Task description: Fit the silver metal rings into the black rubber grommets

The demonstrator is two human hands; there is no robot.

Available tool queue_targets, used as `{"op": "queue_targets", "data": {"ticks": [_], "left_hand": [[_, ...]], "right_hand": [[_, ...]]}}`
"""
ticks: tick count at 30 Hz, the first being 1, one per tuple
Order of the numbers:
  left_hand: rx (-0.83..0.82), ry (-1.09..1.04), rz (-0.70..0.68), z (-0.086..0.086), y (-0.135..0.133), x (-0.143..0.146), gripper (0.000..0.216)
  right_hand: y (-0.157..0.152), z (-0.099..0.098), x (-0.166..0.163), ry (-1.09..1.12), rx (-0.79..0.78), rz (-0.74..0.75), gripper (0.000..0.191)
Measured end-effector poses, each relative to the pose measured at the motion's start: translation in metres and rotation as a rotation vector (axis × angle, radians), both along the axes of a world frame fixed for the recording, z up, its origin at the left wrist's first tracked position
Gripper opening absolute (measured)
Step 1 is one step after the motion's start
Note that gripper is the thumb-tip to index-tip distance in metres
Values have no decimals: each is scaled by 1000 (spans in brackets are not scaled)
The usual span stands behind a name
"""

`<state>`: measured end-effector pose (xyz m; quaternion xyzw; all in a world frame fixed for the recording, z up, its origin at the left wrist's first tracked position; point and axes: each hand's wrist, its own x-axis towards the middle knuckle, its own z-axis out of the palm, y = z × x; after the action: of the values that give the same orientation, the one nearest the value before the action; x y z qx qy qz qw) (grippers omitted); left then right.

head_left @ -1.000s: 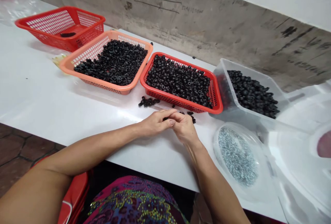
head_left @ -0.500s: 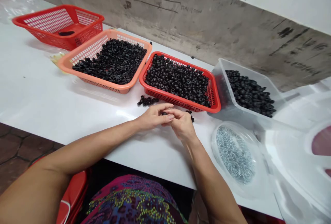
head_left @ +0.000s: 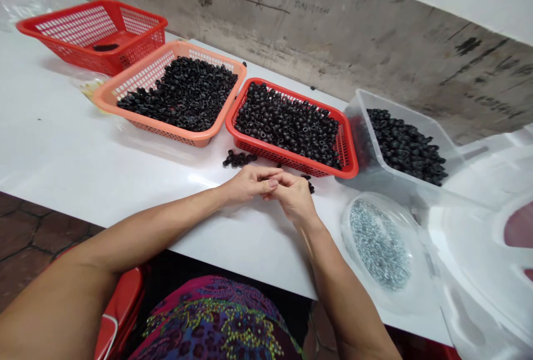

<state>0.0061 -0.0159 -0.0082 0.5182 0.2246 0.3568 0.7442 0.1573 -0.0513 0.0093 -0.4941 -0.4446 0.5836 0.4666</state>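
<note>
My left hand (head_left: 250, 183) and my right hand (head_left: 295, 196) meet above the white table, fingertips pressed together. Both are closed in a pinch. A small black part (head_left: 278, 166) shows as a dark bit at the fingertips; most of what they hold is hidden. Left of my fingers lies a small pile of black ring-like parts (head_left: 239, 158), and a few more black parts (head_left: 308, 183) lie beside my right hand. Just behind my hands stands a red basket (head_left: 353, 170) of black parts with round holes.
An orange basket (head_left: 109, 106) of smaller black parts stands left, with a red basket (head_left: 77, 59) beyond it. At right are a clear bin (head_left: 377, 174) of black parts, a round clear container (head_left: 346, 227) of shiny small pieces and a white plastic chair (head_left: 470, 221). A wall runs behind.
The black part seen between my fingers half a second ago is now mostly covered. My fingers have closed nearer together; the view has shifted slightly.
</note>
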Motion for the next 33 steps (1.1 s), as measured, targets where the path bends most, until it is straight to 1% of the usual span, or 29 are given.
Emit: {"op": "queue_targets", "data": {"ticks": [2,5,6,8,10,13,15,18,21,24,27,29,31,32,33], "left_hand": [[-83,-26,14,3,0,0,59],[-241,-112,56,8,0,-1,57],[-279,-136,74,9,0,-2,56],[-308,-152,101,11,1,-3,53],[-282,-140,98,11,1,-3,52],[-194,-105,35,10,0,-3,49],[-153,-78,17,10,-1,-3,49],[-157,-45,79,9,-1,-4,52],[-169,-31,115,7,-2,-5,51],[-151,-15,128,5,-3,-4,50],[-136,-4,149,5,-3,-4,47],[-124,7,163,5,-3,-5,44],[-111,18,175,6,-3,-6,42],[-106,19,179,7,-2,-6,42],[-104,18,182,8,-3,-7,42]], "right_hand": [[2,3,4,96,-41,29,23],[4,7,15,272,-106,103,36],[4,8,18,310,-119,118,40],[4,9,23,346,-134,142,41],[4,10,25,360,-137,167,39],[3,10,25,367,-119,191,36],[2,12,27,346,-101,189,34],[1,16,33,273,-54,169,33],[0,20,39,232,-16,130,37],[-1,22,39,271,-5,83,39],[-2,23,37,327,-10,53,37],[0,28,41,306,-7,51,35],[3,38,55,262,79,-3,32],[4,45,65,244,160,-59,31],[5,53,77,234,271,-145,31]]}}
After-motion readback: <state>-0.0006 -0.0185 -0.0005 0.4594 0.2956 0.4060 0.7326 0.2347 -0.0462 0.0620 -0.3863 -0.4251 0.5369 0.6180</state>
